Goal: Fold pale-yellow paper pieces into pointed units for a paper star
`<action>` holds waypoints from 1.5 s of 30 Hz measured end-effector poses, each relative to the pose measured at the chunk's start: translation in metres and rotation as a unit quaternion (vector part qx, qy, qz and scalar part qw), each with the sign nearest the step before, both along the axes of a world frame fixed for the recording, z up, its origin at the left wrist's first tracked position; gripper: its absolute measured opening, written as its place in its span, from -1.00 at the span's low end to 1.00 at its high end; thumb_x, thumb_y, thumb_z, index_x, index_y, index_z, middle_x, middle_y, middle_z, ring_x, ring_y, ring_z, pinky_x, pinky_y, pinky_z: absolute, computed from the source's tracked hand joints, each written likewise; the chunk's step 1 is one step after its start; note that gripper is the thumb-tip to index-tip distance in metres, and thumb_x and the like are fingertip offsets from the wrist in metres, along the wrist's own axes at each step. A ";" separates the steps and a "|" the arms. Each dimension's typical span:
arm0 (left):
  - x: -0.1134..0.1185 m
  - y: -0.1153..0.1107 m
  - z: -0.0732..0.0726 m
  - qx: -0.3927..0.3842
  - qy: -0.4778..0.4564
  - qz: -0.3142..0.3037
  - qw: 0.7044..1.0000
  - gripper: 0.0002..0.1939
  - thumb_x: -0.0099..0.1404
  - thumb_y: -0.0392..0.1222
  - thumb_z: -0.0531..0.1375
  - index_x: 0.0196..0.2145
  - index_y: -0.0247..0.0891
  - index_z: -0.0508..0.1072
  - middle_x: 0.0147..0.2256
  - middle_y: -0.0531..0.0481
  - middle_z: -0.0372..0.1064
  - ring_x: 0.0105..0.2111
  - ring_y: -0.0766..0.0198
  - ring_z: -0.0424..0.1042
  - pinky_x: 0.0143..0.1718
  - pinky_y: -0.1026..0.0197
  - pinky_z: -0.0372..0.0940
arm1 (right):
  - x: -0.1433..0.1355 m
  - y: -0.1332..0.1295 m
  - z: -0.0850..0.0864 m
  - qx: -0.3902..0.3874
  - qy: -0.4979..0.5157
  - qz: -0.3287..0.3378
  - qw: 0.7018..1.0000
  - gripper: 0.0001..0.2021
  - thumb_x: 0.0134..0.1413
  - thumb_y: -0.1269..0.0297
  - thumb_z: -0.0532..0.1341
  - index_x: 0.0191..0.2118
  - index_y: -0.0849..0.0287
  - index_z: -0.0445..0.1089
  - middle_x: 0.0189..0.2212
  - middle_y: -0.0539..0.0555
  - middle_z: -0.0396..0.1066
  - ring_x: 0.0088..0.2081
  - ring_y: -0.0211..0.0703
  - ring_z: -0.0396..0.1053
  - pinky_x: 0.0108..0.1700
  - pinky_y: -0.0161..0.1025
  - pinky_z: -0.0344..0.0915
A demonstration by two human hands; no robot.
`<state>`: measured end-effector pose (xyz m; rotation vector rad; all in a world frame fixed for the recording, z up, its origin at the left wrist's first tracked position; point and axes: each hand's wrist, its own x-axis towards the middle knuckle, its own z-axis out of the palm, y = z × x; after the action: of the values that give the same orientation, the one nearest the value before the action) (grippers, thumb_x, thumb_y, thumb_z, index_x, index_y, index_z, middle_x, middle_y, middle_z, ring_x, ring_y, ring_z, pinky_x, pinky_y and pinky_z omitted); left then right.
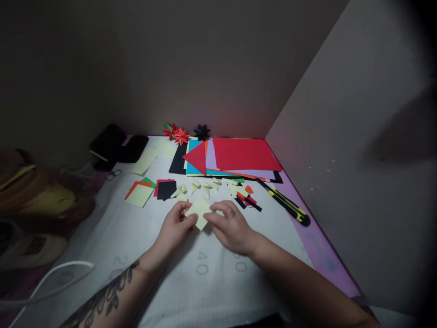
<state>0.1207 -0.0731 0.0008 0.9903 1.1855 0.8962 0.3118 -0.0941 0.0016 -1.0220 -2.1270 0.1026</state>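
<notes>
A pale yellow paper square (200,213) is held between both hands, turned with one corner toward me. My left hand (179,219) pinches its left corner, thumb on top. On the right corner, the thumb and fingers of my right hand (229,224) close on the same sheet. Just beyond the hands lie several small folded pale yellow pieces (207,188) in a row. To their left are black squares (166,190) over red ones, and a pale yellow square (139,195) on orange and green paper.
Large coloured sheets, red on top (246,154), lie at the back near paper stars (180,135). Paper scraps (244,193) and a yellow-black cutter (288,203) are at right. Small scissors (114,174), black cases (134,148) and a white cable (54,286) are at left.
</notes>
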 end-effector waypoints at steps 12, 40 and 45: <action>-0.023 -0.004 -0.001 0.421 0.441 -0.162 0.776 -0.67 0.28 -0.36 0.06 -0.04 -0.18 0.42 -0.03 -0.16 0.36 -0.15 0.09 0.35 -0.19 0.08 0.29 | 0.014 0.019 -0.016 -0.027 -0.126 0.115 0.985 -0.75 0.21 0.46 0.03 -0.27 0.08 0.45 -0.30 0.06 0.51 -0.28 -0.15 0.39 -0.26 -0.21 0.34; -0.024 -0.021 0.012 0.426 0.534 -0.381 0.624 -0.62 0.23 -0.48 0.02 -0.02 -0.38 0.40 -0.04 -0.23 0.43 -0.13 0.01 0.41 -0.26 0.04 0.33 | -0.013 0.029 -0.018 -0.248 -0.016 -0.021 0.968 -0.87 0.08 0.46 0.21 -0.44 0.15 0.43 -0.29 0.07 0.37 -0.16 -0.10 0.31 -0.09 -0.12 0.28; -0.024 -0.023 0.008 0.432 0.526 -0.361 0.637 -0.59 0.23 -0.49 0.00 0.00 -0.37 0.39 -0.05 -0.25 0.42 -0.11 0.02 0.40 -0.25 0.04 0.33 | -0.017 0.029 -0.021 -0.238 -0.008 -0.049 0.970 -0.88 0.05 0.47 0.22 -0.46 0.14 0.40 -0.29 0.07 0.34 -0.18 -0.09 0.27 -0.12 -0.13 0.28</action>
<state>0.0965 -0.0964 0.0088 2.8032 1.0000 0.0555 0.2946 -0.0654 -0.0195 -1.4021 -2.1086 0.5797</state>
